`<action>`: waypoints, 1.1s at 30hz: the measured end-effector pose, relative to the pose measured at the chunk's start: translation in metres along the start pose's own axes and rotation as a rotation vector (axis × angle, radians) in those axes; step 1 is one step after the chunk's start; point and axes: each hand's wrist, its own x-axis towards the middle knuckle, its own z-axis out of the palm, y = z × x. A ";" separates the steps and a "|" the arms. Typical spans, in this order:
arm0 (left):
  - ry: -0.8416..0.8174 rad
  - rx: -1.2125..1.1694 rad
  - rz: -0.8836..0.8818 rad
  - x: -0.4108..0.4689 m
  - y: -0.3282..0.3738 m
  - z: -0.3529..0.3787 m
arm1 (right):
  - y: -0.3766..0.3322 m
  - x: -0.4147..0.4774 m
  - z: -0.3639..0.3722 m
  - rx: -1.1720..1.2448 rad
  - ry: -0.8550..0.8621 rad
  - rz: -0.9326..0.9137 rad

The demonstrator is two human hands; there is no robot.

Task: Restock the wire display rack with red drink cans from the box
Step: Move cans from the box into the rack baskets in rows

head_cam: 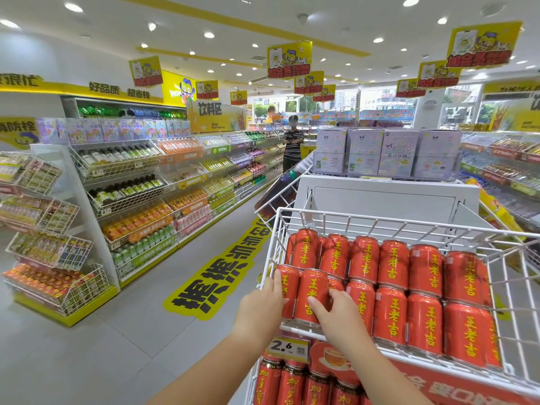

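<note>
A white wire display rack (380, 220) at the lower right holds two stacked rows of red drink cans (423, 287) with yellow characters. At the rack's front left corner, my left hand (263, 308) grips the leftmost red can (289, 287), fingers curled round its left side. Beside it, my right hand (340, 315) grips the second red can (311, 290), with the thumb on its front and the fingers behind its right side. Both cans stand upright in the front row. No box is in view.
A price tag reading 2.6 (287, 347) hangs under the rack, with more red cans (292, 384) on the tier below. Drink shelves (140, 200) line the aisle at left. A person (292, 147) stands far down the aisle. Lilac boxes (385, 153) sit stacked behind the rack.
</note>
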 end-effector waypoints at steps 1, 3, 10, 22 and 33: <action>-0.008 -0.001 0.005 0.000 0.000 -0.002 | -0.001 -0.002 -0.001 -0.005 -0.010 0.002; -0.032 -0.013 0.006 -0.003 0.000 -0.007 | -0.003 -0.005 -0.004 -0.011 -0.025 0.006; -0.023 -0.146 0.057 -0.025 -0.005 -0.029 | -0.005 -0.012 -0.011 -0.051 -0.048 -0.006; 0.071 -0.091 0.210 -0.064 -0.053 -0.039 | -0.003 -0.077 -0.027 -0.574 -0.014 -0.269; 0.053 -0.221 0.333 -0.122 -0.108 0.010 | -0.033 -0.174 0.025 -0.747 0.045 -0.209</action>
